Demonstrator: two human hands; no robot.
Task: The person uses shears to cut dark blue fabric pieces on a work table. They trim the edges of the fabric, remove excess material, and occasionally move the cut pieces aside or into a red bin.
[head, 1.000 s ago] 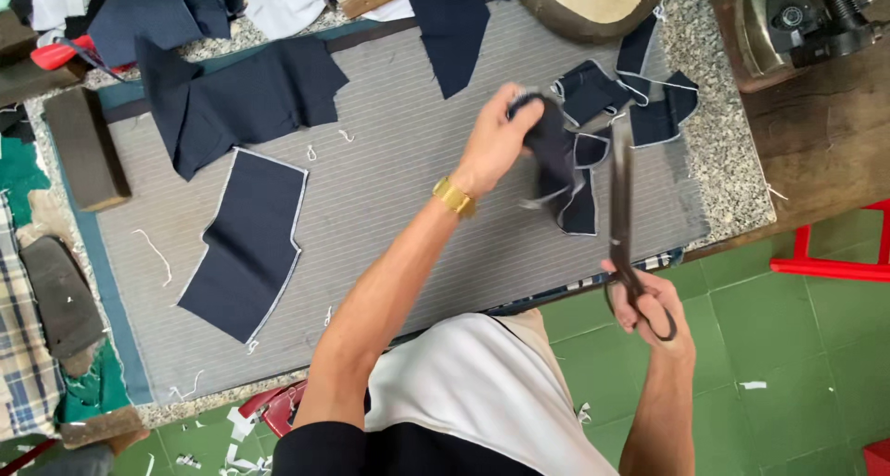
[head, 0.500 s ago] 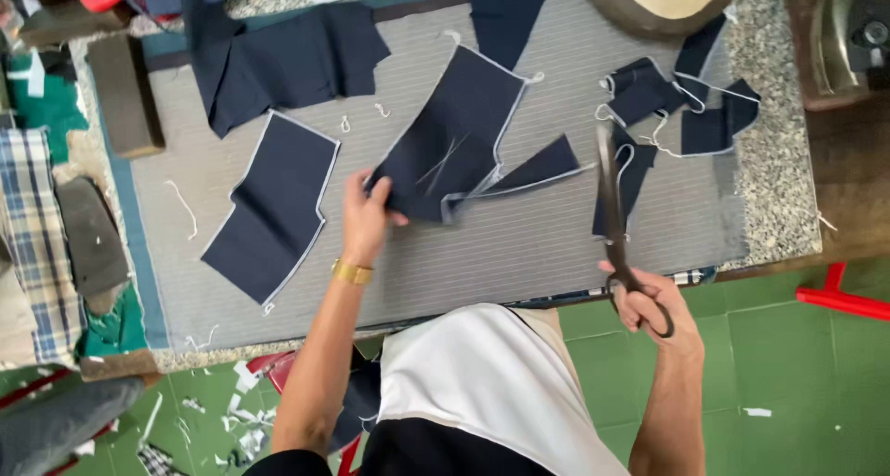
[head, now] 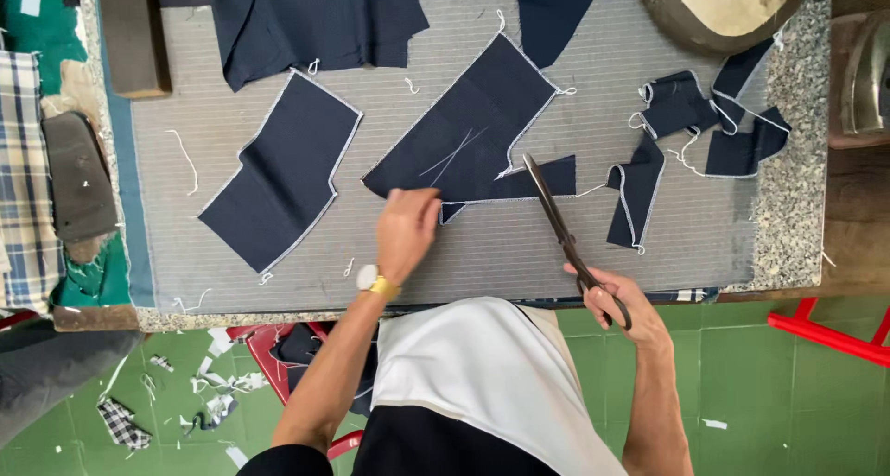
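Observation:
A navy fabric piece [head: 473, 124] with white stitched edges and chalk marks lies flat in the middle of the grey striped work mat [head: 519, 244]. My left hand [head: 406, 228] rests on its near corner, fingers curled down on the cloth. My right hand [head: 619, 300] grips the handles of long dark scissors [head: 556, 218], whose blades point away across the narrow strip at that piece's right end. A second navy panel [head: 283, 175] lies flat to the left.
Tangled navy strips [head: 705, 128] lie at the right. More navy cloth [head: 315, 17] sits at the back, next to a brown block [head: 134, 36]. A round wooden block [head: 728, 3] stands back right. Scraps litter the green floor [head: 788, 393]; a red stool [head: 834, 332] is at right.
My left hand carried the navy piece from the right pile to the mat's middle, laid it flat and slid onto its near corner. The scissors swung left, blades now over the piece.

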